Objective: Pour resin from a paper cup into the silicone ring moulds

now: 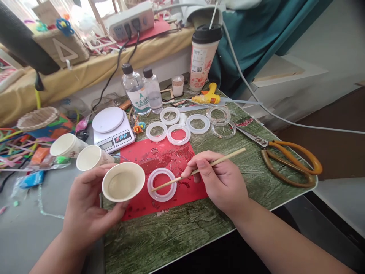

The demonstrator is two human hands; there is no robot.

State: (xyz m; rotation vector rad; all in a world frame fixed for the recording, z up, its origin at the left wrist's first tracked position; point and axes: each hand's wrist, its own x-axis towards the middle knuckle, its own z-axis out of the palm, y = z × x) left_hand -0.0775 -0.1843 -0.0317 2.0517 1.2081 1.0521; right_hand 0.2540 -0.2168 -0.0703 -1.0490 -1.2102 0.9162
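My left hand point(88, 203) is wrapped round a paper cup point(123, 182) that holds some cloudy liquid. Between the fingers of my right hand point(218, 179) is a thin wooden stick point(228, 156), slanting down to the left. Its tip is at the left side of a white ring mould point(162, 195), which lies on a wet, stained red sheet point(139, 208). Behind that mould are more white ring moulds, one of them point(178, 134) partly on the sheet's back edge. Two clear rings point(223, 128) lie to their right.
Large scissors point(293, 161) lie at the right. A kitchen scale point(114, 129) and two paper cups point(91, 158) stand at the left. Farther back are two bottles point(136, 91), a yellow glue gun point(208, 96) and a tall lidded drink cup point(203, 57). A cable crosses the right side.
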